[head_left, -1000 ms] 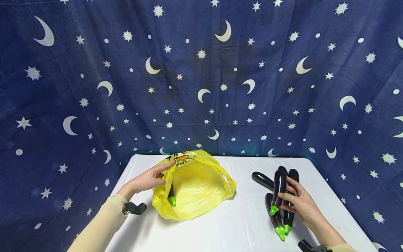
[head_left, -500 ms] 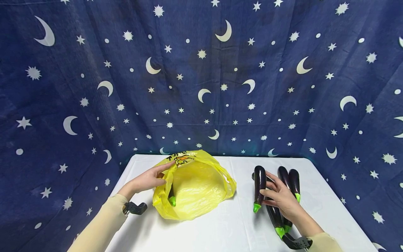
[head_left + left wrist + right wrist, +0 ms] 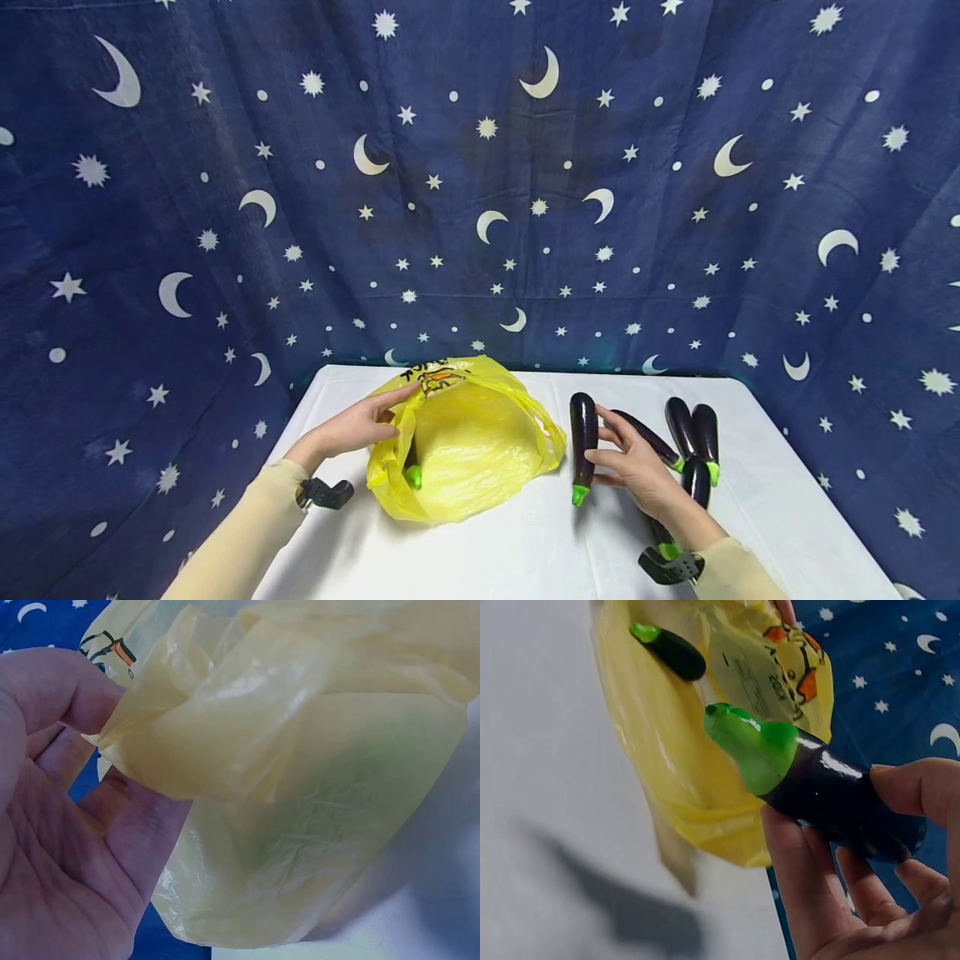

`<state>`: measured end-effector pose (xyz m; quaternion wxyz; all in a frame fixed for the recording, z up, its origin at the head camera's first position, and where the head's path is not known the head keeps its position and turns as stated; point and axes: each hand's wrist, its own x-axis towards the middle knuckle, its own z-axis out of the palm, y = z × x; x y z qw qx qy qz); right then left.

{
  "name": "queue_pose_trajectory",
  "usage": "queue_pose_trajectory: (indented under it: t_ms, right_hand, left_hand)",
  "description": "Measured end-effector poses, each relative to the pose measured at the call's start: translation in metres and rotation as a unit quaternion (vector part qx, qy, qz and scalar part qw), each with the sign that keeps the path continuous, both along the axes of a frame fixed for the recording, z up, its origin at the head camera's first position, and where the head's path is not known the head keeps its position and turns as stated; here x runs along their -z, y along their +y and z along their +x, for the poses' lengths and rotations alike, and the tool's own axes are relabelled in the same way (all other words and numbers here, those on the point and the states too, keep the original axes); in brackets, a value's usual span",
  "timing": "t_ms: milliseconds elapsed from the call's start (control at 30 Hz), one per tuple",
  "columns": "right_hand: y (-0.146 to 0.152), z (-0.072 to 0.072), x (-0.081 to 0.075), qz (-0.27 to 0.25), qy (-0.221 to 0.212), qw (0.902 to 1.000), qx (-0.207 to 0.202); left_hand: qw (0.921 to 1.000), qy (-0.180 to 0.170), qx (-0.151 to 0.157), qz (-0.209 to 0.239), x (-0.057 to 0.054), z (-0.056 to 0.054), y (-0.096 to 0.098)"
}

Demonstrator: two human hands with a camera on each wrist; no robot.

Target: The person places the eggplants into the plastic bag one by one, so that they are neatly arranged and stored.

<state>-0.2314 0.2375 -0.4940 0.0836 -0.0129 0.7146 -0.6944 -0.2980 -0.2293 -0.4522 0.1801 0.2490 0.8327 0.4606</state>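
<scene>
My left hand [image 3: 351, 431] pinches the left rim of a yellow plastic bag [image 3: 480, 442], which lies on its side with its mouth spread toward me. The left wrist view shows the bag's edge [image 3: 225, 742] caught between thumb and fingers. Inside the bag, at its left wall, lies one eggplant [image 3: 679, 656] with a green stem end. My right hand [image 3: 641, 473] grips another dark eggplant [image 3: 583, 433] between thumb and fingers, just right of the bag and above the table. Its green end [image 3: 757, 746] points toward the bag's mouth in the right wrist view.
Several more eggplants [image 3: 680, 427] lie on the right side of the white-covered table [image 3: 510, 558], some partly hidden behind my right hand and wrist. A dark blue curtain [image 3: 480, 167] with moons and stars hangs around the table.
My right hand has carried the eggplant left, away from the other eggplants and closer to the bag. My left hand stays at the bag's rim.
</scene>
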Motion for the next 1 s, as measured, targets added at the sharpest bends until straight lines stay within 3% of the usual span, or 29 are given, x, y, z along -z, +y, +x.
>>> queue_pose_trajectory:
  t_ms: [700, 1000]
  right_hand:
    - [-0.066, -0.009, 0.007, -0.057, -0.005, 0.9907, -0.123]
    - [-0.092, -0.017, 0.010, -0.052, -0.006, 0.9869, -0.153]
  left_hand:
    - [0.9999, -0.010, -0.002, 0.007, -0.001, 0.003, 0.003]
    - [0.9999, -0.006, -0.001, 0.009, -0.002, 0.003, 0.002]
